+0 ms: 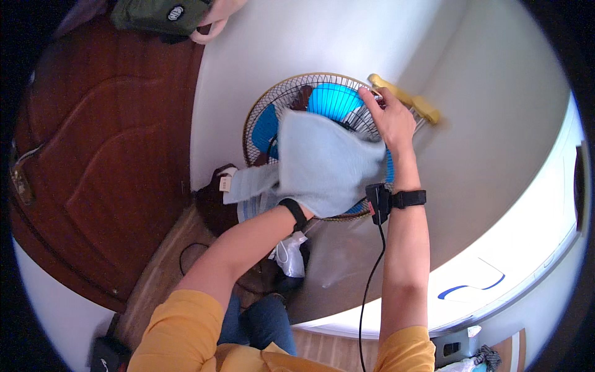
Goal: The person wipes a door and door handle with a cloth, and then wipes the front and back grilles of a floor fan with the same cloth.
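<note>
Before me is a fan with a round wire grille point(260, 102) and blue blades point(332, 100) showing through it. A pale blue cloth point(332, 162) with a blurred edge covers much of its front. My left hand point(307, 212) goes beneath this cloth; only the wrist, with a black band, shows, so its fingers are hidden. My right hand point(395, 122) grips the grille's upper right rim, thumb on the near side. A black box-shaped device point(379, 203) with a cable is strapped at my right wrist. A strip of light blue fabric with a tag point(225, 184) hangs at the grille's lower left.
A brown panelled door point(111, 153) stands at the left, with a green bag point(160, 16) above it. A yellow bar point(404, 96) leans behind the fan. Below hangs or lies a clear plastic bag point(291, 255). A black cable point(368, 288) runs down beside my right arm.
</note>
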Demonstrator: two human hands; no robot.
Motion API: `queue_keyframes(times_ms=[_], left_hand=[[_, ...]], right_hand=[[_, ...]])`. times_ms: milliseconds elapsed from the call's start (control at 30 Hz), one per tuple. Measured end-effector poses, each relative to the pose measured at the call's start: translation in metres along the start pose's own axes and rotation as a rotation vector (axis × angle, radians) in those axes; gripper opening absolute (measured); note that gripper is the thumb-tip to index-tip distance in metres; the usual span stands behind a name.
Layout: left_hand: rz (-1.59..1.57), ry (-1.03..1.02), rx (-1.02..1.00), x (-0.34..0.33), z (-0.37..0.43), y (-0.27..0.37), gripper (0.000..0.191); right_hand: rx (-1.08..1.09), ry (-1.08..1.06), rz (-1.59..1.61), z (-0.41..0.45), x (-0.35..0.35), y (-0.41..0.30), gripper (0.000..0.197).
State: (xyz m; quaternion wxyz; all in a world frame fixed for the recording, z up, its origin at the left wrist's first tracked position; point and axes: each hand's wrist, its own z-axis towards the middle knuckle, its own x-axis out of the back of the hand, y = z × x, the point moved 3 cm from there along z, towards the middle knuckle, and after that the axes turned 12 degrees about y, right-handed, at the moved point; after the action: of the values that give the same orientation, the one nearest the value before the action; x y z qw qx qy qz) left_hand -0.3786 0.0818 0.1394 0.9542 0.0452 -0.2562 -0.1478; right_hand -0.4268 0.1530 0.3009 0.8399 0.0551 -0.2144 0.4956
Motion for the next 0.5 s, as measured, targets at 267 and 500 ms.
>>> queue_keyframes(times_ms=[267,500], left_hand=[[0.169,0.165,-0.456,0.051,-0.013,-0.01,0.037],[0.195,0.691,-0.068,0.138,-0.017,-0.054,0.034]], right_hand=[[0.008,-0.003,0.019,-0.006,-0.002,0.002,0.068],[0.002,0.019,0.044,-0.006,0.005,-0.003,0.067]])
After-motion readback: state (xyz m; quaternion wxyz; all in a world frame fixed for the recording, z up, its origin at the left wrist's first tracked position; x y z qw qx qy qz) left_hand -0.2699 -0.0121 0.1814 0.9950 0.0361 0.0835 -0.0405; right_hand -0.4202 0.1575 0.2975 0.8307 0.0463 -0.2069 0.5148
